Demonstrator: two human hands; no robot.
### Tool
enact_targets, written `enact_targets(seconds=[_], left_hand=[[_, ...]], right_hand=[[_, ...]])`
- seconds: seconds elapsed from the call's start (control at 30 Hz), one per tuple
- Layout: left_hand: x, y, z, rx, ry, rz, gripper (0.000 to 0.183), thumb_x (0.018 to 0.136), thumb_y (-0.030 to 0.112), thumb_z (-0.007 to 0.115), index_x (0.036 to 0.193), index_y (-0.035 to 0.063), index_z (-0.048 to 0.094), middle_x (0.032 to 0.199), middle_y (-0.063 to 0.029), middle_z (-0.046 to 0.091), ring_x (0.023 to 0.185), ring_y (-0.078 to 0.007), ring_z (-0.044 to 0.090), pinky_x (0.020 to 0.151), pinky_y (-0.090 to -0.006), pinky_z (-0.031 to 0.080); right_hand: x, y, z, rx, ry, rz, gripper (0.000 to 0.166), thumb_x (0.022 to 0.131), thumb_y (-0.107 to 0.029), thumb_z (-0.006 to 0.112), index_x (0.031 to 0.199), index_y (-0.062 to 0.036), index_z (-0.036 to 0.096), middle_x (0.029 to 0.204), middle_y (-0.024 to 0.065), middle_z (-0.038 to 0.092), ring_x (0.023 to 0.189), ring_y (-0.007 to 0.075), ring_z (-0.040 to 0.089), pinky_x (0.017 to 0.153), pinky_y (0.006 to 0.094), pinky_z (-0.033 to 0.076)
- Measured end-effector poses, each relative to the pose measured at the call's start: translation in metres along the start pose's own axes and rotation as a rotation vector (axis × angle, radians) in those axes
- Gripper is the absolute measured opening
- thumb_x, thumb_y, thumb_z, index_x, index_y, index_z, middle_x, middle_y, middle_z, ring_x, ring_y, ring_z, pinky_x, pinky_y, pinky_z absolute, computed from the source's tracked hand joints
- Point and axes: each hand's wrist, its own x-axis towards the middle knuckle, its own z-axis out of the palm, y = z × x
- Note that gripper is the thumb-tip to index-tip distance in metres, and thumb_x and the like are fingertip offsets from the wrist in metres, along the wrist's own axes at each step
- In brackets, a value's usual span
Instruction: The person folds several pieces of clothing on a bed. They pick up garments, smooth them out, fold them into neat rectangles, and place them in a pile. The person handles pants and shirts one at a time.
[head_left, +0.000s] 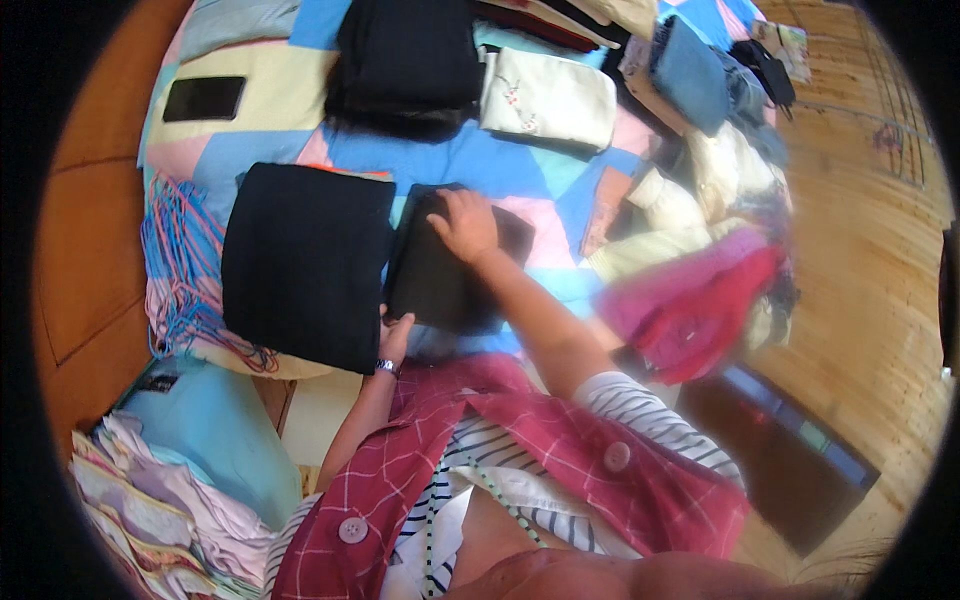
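A dark folded garment (450, 277) lies on the patchwork bed cover (465, 161) before me. My right hand (469, 225) rests on its upper part, fingers spread. My left hand (395, 336), with a metal-banded watch at the wrist, is at the lower edge between this garment and a larger folded black garment (307, 262); fingers partly hidden, so its hold is unclear. A little orange cloth shows behind the black garment. Farther back lie a stack of black folded clothes (409, 64) and a white folded garment (551, 97) with a small floral pattern.
A dark phone-like rectangle (204, 99) lies at back left, above tangled blue and pink cords (180, 262). Folded jeans (686, 75) and loose garments, including a red and pink one (697, 307), pile up at right. A brown box (780, 450) stands on the wooden floor.
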Motion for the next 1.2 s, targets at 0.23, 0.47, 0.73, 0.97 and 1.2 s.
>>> enact_targets(seconds=[0.23, 0.47, 0.73, 0.97, 1.2], left_hand=[[0.006, 0.061, 0.029, 0.250, 0.083, 0.112, 0.091, 0.074, 0.036, 0.080, 0.140, -0.0085, 0.034, 0.136, -0.0252, 0.048, 0.124, -0.0318, 0.048, 0.105, -0.0375, 0.037], [0.041, 0.043, 0.035, 0.364, 0.154, 0.099, 0.077, 0.069, 0.038, 0.083, 0.123, -0.0080, 0.053, 0.112, -0.0206, 0.065, 0.101, -0.0312, 0.063, 0.090, -0.0385, 0.048], [0.041, 0.048, 0.037, 0.321, 0.090, -0.003, 0.088, 0.067, 0.040, 0.083, 0.135, -0.0024, 0.045, 0.129, -0.0252, 0.056, 0.118, -0.0392, 0.053, 0.102, -0.0423, 0.041], [0.045, 0.024, 0.037, 0.367, 0.132, 0.057, 0.090, 0.066, 0.043, 0.082, 0.134, -0.0041, 0.045, 0.131, -0.0262, 0.053, 0.120, -0.0397, 0.051, 0.103, -0.0428, 0.039], [0.043, 0.041, 0.041, 0.316, 0.065, 0.037, 0.086, 0.067, 0.037, 0.082, 0.134, -0.0037, 0.045, 0.127, -0.0232, 0.057, 0.117, -0.0359, 0.055, 0.101, -0.0400, 0.042]], right_hand=[[-0.003, 0.000, 0.006, -0.032, 0.016, 0.029, 0.059, 0.084, -0.045, 0.060, 0.124, -0.0036, 0.052, 0.110, 0.0147, 0.057, 0.106, 0.0319, 0.051, 0.095, 0.0450, 0.036], [0.007, 0.017, 0.023, 0.059, -0.063, 0.147, 0.065, 0.083, -0.048, 0.060, 0.130, -0.0046, 0.049, 0.115, 0.0170, 0.056, 0.111, 0.0329, 0.050, 0.097, 0.0434, 0.036], [-0.016, 0.056, -0.058, -0.041, 0.064, 0.168, 0.058, 0.085, -0.040, 0.062, 0.129, -0.0031, 0.050, 0.114, 0.0177, 0.057, 0.107, 0.0347, 0.051, 0.096, 0.0453, 0.036], [-0.051, 0.093, 0.010, -0.107, 0.134, 0.455, 0.036, 0.091, -0.028, 0.054, 0.120, -0.0080, 0.058, 0.100, 0.0099, 0.062, 0.098, 0.0292, 0.054, 0.090, 0.0441, 0.037], [-0.053, 0.120, 0.020, 0.001, 0.110, 0.473, 0.038, 0.090, -0.037, 0.055, 0.117, -0.0110, 0.063, 0.100, 0.0115, 0.063, 0.098, 0.0306, 0.056, 0.089, 0.0421, 0.040]])
